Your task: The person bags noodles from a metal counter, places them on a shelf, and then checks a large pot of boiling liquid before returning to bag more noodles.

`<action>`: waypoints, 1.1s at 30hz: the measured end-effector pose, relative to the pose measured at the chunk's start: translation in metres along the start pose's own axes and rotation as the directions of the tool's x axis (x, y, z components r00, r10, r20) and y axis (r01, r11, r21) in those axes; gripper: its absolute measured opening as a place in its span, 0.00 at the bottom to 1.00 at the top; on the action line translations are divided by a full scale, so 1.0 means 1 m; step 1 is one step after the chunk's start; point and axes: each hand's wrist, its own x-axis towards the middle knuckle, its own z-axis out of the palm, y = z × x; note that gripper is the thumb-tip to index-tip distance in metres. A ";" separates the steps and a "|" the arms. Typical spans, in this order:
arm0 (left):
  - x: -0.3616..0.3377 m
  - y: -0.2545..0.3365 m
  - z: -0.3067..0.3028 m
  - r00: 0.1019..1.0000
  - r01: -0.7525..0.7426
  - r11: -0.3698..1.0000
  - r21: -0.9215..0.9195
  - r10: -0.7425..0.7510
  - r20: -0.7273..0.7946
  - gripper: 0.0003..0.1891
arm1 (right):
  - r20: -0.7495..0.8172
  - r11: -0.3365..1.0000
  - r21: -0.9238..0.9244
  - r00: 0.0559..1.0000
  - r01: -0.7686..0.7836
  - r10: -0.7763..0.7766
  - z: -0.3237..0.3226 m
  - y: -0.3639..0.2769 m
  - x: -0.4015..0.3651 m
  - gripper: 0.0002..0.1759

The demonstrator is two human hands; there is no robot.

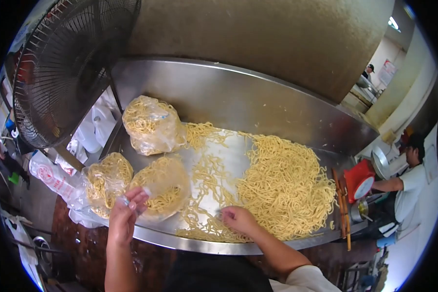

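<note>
My left hand (126,216) is raised in front of the clear plastic bags of noodles, fingers loosely curled and thumb apart from them. Pale patches show at its fingertips. Just beyond it is an open-looking bag of noodles (163,187), with another bag of noodles (107,180) to its left. Low over the steel tray (231,158), my right hand (238,220) has its fingers drawn together near scattered noodles. Something small and greyish shows at those fingertips; I cannot make it out. A large heap of loose yellow noodles (287,187) lies right of that hand.
A third full bag (153,125) stands at the tray's back left. A big fan (73,68) looms at left above white plastic bags (51,175). Wooden sticks (343,207) rest at the right edge, beside a red scale (359,180) and a person (409,185).
</note>
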 end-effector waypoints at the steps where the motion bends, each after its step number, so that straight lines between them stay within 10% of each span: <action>1: -0.005 0.005 -0.004 1.000 0.006 1.000 0.001 -0.006 -0.001 0.28 | 0.002 1.000 0.002 1.000 -0.005 0.005 -0.010 0.001 0.003 0.16; 6: -0.027 0.023 -0.024 0.985 0.145 0.936 0.322 -0.167 0.041 0.14 | -0.266 0.999 0.047 0.964 -0.008 0.020 -0.052 0.015 0.006 0.14; 13: -0.006 0.016 -0.039 1.000 0.006 0.812 0.584 0.007 -0.020 0.08 | -0.048 0.987 0.107 0.990 -0.124 0.130 -0.018 -0.002 0.002 0.14; 16: 0.055 0.039 -0.017 0.989 -0.125 0.849 0.513 0.150 -0.008 0.12 | 0.066 0.992 0.128 0.998 0.000 -0.009 0.007 -0.002 0.004 0.14; 20: 0.144 0.079 0.016 0.997 0.071 0.989 0.128 -0.070 -0.015 0.12 | 0.126 0.998 0.041 0.990 0.051 -0.056 0.006 -0.028 0.008 0.15; 25: 0.171 0.135 0.044 0.990 -0.096 0.976 0.198 0.073 0.124 0.12 | 0.061 0.977 0.214 0.998 -0.017 0.004 0.004 -0.012 0.003 0.16; 31: 0.177 0.090 -0.016 0.994 0.012 0.868 0.497 -0.063 0.085 0.12 | 0.030 0.990 0.127 0.997 -0.069 0.066 -0.003 0.002 -0.021 0.15; 33: 0.164 0.074 -0.044 0.993 0.091 0.936 0.340 -0.109 0.034 0.10 | 0.024 0.990 0.116 0.997 -0.076 0.074 -0.003 0.004 -0.025 0.16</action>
